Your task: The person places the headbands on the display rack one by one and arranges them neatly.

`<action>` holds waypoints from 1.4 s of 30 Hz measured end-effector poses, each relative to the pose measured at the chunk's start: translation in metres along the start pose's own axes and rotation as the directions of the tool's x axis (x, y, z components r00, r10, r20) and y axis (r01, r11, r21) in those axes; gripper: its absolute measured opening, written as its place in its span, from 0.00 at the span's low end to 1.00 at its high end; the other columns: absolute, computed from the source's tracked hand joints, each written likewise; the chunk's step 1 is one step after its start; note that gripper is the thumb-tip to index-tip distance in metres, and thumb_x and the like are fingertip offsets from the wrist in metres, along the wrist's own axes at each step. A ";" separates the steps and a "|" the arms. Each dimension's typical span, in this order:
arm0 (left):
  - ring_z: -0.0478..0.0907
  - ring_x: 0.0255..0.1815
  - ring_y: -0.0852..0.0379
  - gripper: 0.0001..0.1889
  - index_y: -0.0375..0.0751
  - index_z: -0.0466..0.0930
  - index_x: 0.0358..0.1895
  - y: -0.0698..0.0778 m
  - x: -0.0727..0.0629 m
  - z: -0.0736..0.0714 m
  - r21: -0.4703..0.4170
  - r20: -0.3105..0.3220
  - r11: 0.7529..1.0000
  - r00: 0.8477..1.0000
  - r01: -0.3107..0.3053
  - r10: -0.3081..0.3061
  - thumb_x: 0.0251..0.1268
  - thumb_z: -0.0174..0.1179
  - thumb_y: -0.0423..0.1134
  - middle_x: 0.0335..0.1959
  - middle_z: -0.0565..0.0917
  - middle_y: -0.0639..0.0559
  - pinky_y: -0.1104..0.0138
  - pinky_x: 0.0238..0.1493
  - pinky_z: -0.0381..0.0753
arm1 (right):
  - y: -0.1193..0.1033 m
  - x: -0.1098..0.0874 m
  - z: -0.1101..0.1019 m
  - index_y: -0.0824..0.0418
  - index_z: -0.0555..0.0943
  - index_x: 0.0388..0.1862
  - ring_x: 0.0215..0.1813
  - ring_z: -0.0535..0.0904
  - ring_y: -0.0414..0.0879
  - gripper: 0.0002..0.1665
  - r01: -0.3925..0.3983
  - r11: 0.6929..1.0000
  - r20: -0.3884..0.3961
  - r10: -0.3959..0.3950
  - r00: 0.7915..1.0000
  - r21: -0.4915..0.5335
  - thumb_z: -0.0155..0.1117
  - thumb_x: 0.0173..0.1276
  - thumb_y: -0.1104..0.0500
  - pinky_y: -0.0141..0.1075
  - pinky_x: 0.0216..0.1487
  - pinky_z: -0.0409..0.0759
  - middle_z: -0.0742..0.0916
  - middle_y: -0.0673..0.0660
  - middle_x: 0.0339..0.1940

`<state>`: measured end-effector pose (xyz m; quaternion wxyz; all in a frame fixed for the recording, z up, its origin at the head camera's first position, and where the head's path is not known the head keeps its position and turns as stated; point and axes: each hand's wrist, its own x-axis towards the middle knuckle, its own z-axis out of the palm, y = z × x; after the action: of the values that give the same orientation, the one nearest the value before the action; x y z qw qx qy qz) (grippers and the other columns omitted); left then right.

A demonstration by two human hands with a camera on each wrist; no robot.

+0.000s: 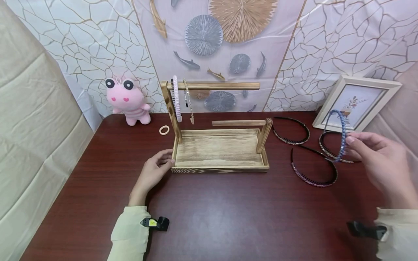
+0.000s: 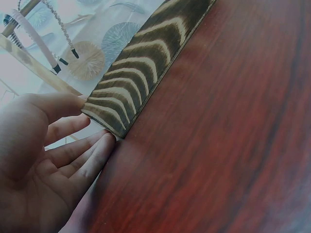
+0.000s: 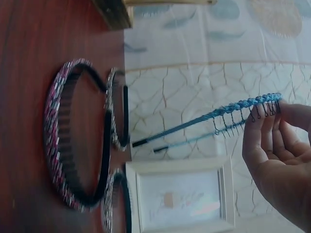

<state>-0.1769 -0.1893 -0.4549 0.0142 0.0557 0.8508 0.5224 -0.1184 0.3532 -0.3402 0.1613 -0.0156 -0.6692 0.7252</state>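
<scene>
My left hand [image 1: 153, 172] touches the left end of a wooden rack [image 1: 220, 169], its thumb and fingers at the tray's front corner. In the left wrist view, those fingers [image 2: 95, 158] lie fairly straight against the striped wood. Over at the right, my right hand [image 1: 383, 163] pinches a blue braided headband [image 1: 343, 136] between thumb and fingers, raised off the table. Its comb teeth and black tips show in the right wrist view. Below it lie a pink sequined headband [image 1: 315, 182] and a silvery headband [image 1: 326, 149]; another dark headband [image 1: 307, 134] lies nearer the rack.
A white headband [image 1: 176, 98] and a chain-like band [image 1: 189, 103] hang on the rack's upper bar [image 1: 222, 86]. A lower bar [image 1: 238, 123] sits at right. A beige ring [image 1: 164, 130], a pink plush toy [image 1: 128, 101] and a picture frame [image 1: 357, 101] stand or lie around it.
</scene>
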 end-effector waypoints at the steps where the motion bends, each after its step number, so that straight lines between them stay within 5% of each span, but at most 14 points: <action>1: 0.82 0.51 0.48 0.22 0.42 0.76 0.65 0.000 0.000 0.000 -0.002 -0.001 1.000 1.000 0.000 0.000 0.70 0.62 0.40 0.50 0.85 0.41 0.60 0.52 0.78 | 0.000 0.002 0.004 0.63 0.88 0.38 0.28 0.87 0.37 0.08 0.002 0.999 -0.003 -0.001 1.000 0.046 0.65 0.65 0.72 0.26 0.32 0.82 0.91 0.50 0.31; 8: 0.80 0.53 0.41 0.22 0.35 0.74 0.66 0.012 -0.004 0.000 -0.010 -0.003 1.000 1.000 0.004 -0.004 0.70 0.60 0.35 0.51 0.83 0.35 0.52 0.55 0.76 | -0.005 0.015 0.031 0.68 0.87 0.38 0.33 0.87 0.38 0.08 0.045 0.982 -0.004 -0.045 0.999 0.181 0.64 0.65 0.75 0.28 0.36 0.83 0.90 0.54 0.33; 28: 0.80 0.52 0.40 0.22 0.29 0.73 0.64 0.042 -0.015 -0.005 -0.007 0.012 1.000 1.000 -0.006 0.006 0.70 0.58 0.31 0.50 0.83 0.32 0.53 0.54 0.77 | -0.019 0.045 0.093 0.69 0.86 0.38 0.28 0.85 0.39 0.04 0.134 0.982 0.025 -0.139 0.990 0.136 0.68 0.63 0.70 0.26 0.32 0.82 0.89 0.54 0.30; 38: 0.80 0.52 0.40 0.21 0.29 0.73 0.64 0.045 -0.016 -0.006 -0.008 0.013 1.000 1.000 -0.005 0.005 0.70 0.58 0.32 0.51 0.82 0.31 0.55 0.53 0.77 | -0.026 0.060 0.122 0.71 0.85 0.38 0.31 0.84 0.41 0.05 0.152 0.973 0.053 -0.163 0.985 0.176 0.69 0.63 0.71 0.29 0.36 0.84 0.88 0.57 0.32; 42: 0.80 0.52 0.40 0.21 0.30 0.73 0.65 0.044 -0.015 -0.006 -0.006 0.016 1.000 1.000 -0.002 0.002 0.70 0.58 0.32 0.51 0.82 0.31 0.57 0.53 0.77 | -0.027 0.066 0.134 0.70 0.86 0.37 0.30 0.84 0.41 0.04 0.184 0.976 0.065 -0.192 0.979 0.120 0.68 0.64 0.70 0.28 0.36 0.83 0.89 0.55 0.32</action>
<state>-0.1588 -0.1764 -0.4134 0.0208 0.0607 0.8489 0.5247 -0.2066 0.2419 -0.2870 0.2044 0.0845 -0.6310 0.7436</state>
